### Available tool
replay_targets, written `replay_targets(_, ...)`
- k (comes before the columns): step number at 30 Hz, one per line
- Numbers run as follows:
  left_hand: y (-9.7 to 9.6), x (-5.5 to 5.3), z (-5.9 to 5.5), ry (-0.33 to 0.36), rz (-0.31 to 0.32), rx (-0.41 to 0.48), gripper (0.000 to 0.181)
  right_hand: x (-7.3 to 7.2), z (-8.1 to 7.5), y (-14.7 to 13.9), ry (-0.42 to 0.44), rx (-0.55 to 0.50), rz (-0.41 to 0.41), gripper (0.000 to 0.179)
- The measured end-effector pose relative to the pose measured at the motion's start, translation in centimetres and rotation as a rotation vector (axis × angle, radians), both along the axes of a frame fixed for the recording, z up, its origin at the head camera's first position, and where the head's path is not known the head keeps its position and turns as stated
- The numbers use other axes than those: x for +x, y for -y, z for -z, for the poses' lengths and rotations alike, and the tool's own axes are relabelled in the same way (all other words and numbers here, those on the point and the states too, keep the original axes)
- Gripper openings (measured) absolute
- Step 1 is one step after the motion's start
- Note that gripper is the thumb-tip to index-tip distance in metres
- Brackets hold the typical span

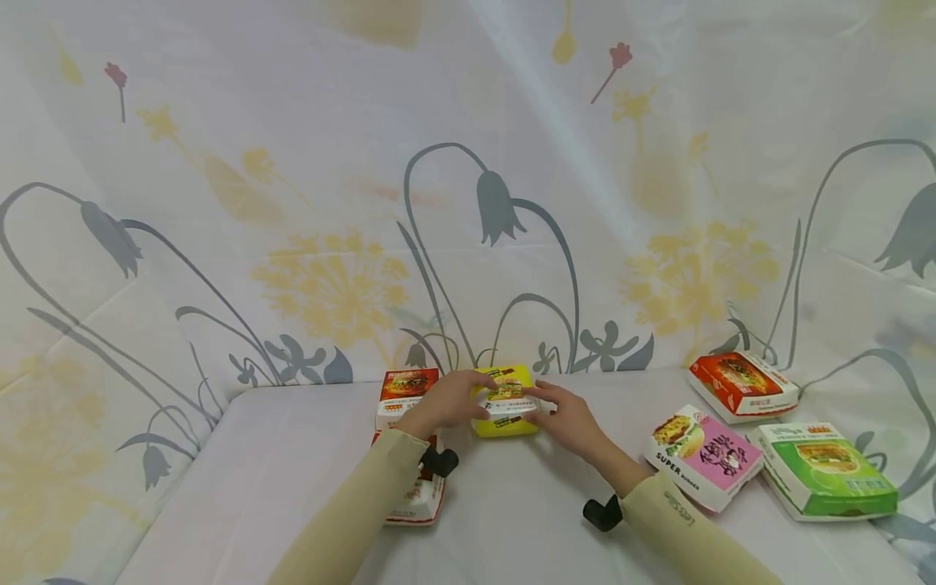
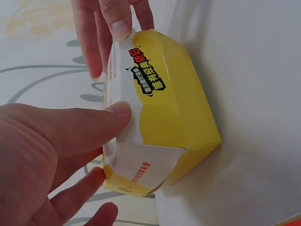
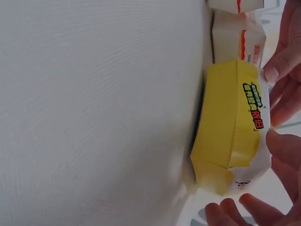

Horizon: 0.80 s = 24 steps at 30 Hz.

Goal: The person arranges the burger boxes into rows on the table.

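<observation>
A yellow and white burger box (image 1: 504,426) sits at the back middle of the table, between both hands. My left hand (image 1: 457,398) is at its left side, index finger reaching over the top. In the left wrist view the thumb (image 2: 120,112) lies straight against the front upper edge, and the lower fingers are spread off the side. My right hand (image 1: 566,414) is at the right side, thumb at the front right corner. Its other fingers (image 3: 256,207) are spread loosely near the end of the yellow box (image 3: 218,122).
Left of the yellow box stand a red and white burger box (image 1: 391,413) and another (image 1: 420,504) nearer, partly under the left forearm. On the right lie a red box (image 1: 746,386), a pink box (image 1: 705,459) and a green box (image 1: 826,471). A flowered cloth (image 1: 468,97) hangs behind.
</observation>
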<state>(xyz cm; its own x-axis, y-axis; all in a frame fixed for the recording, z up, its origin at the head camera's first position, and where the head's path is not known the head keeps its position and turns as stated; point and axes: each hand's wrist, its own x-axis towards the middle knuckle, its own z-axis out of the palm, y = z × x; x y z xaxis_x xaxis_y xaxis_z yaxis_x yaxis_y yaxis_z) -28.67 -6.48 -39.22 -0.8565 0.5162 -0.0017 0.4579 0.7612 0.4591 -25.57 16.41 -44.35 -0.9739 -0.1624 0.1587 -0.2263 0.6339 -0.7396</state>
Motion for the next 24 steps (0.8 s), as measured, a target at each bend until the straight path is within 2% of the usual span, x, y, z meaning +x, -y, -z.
replay_targets(7,0.1,-0.4,0.4,0.044,0.066,0.074,0.039,0.0,-0.2,0.4,0.042,-0.016,0.012,0.038)
replay_targets(14,-0.1,-0.9,0.8,-0.010,0.098,-0.023,0.040,0.2,-0.5,0.2,0.021,0.040,-0.005,0.037)
replay_targets(24,-0.1,-0.7,0.6,0.019,0.093,-0.054,0.043,1.0,-2.9,-3.3,-0.037,0.005,-0.038,0.045)
